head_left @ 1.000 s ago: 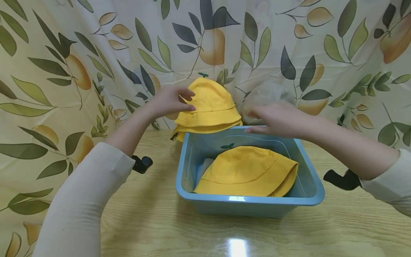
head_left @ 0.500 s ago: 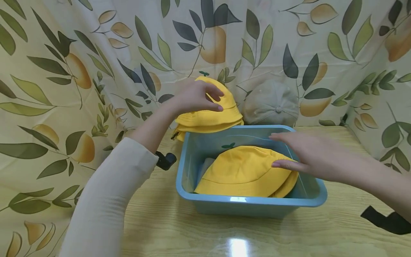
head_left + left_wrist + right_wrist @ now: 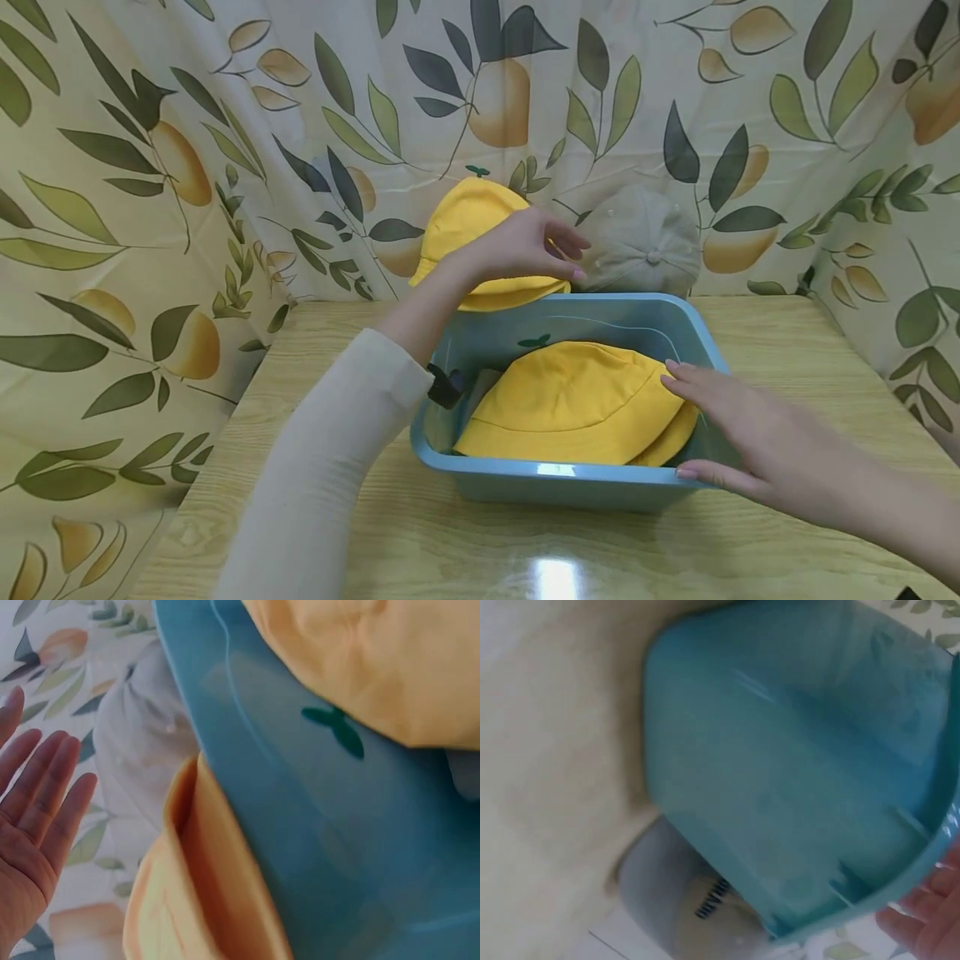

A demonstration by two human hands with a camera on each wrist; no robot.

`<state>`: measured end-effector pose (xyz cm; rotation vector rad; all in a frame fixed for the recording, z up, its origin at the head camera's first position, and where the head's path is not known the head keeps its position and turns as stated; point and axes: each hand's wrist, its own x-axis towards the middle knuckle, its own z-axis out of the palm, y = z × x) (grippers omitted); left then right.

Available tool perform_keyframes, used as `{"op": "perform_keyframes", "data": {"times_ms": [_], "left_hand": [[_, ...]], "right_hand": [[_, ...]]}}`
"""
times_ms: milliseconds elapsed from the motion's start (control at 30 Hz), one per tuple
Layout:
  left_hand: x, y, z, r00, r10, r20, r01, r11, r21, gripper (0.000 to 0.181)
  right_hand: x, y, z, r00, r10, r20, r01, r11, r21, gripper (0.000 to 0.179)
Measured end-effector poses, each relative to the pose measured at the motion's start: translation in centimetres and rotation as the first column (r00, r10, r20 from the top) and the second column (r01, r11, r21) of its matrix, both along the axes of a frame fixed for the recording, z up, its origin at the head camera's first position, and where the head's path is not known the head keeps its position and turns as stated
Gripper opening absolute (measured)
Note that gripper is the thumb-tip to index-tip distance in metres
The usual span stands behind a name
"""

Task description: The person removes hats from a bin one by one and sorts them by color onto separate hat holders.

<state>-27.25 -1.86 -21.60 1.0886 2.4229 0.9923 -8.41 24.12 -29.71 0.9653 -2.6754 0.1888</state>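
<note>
By a blue bin [image 3: 555, 472], the right hand [image 3: 757, 442] spreads wide; the relaxed left hand [image 3: 525, 246] hovers near a yellow bucket hat [image 3: 467, 218].

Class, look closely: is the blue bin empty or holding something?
Not empty: the head view shows at least one yellow hat inside the bin, with something grey beside it.

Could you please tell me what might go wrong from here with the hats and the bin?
In the head view, the left hand crosses in front of the yellow cloth bucket hat behind the blue plastic bin, so it might knock that hat over. The right hand is at the bin's right side; a careless push could shift the bin, perhaps against the pale grey cloth cap behind it.
</note>
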Motion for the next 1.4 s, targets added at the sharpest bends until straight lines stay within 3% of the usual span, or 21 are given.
{"op": "perform_keyframes", "data": {"times_ms": [133, 333, 467, 633, 867, 1000, 1167, 1400], "left_hand": [[0.1, 1.3, -1.0, 0.996, -0.062, 0.058, 0.062, 0.998, -0.001, 0.049], [0.1, 3.3, -2.9, 0.982, -0.161, 0.097, 0.166, 0.985, -0.038, 0.051], [-0.1, 5.2, -4.4, 0.974, -0.213, 0.075, 0.22, 0.97, -0.101, 0.05], [-0.2, 7.7, -6.1, 0.961, -0.259, 0.095, 0.271, 0.95, -0.155, 0.053], [0.3, 10.3, -8.4, 0.938, -0.292, 0.185, 0.331, 0.912, -0.24, 0.058], [0.7, 11.1, -9.7, 0.925, -0.331, 0.188, 0.377, 0.868, -0.323, 0.058], [1.1, 11.5, -10.3, 0.917, -0.353, 0.186, 0.398, 0.837, -0.376, 0.041], [1.1, 11.1, -9.8, 0.911, -0.365, 0.189, 0.41, 0.844, -0.345, 0.017]], "right_hand": [[0.4, 0.1, -1.7, 0.997, 0.063, -0.041, -0.063, 0.998, 0.0, 0.087], [0.6, 0.1, -3.7, 0.973, 0.173, -0.154, -0.172, 0.985, 0.023, 0.076], [0.8, 0.3, -4.1, 0.972, 0.169, -0.164, -0.17, 0.985, 0.004, 0.072], [1.0, 0.4, -4.3, 0.971, 0.158, -0.177, -0.162, 0.987, -0.01, 0.069], [0.8, 0.2, -4.4, 0.969, 0.164, -0.186, -0.172, 0.985, -0.026, 0.064], [0.8, 0.0, -4.5, 0.967, 0.168, -0.191, -0.177, 0.983, -0.036, 0.064], [0.8, -0.1, -4.7, 0.962, 0.17, -0.213, -0.184, 0.982, -0.051, 0.063], [0.7, 0.0, -4.7, 0.964, 0.153, -0.22, -0.17, 0.984, -0.059, 0.064]]}}
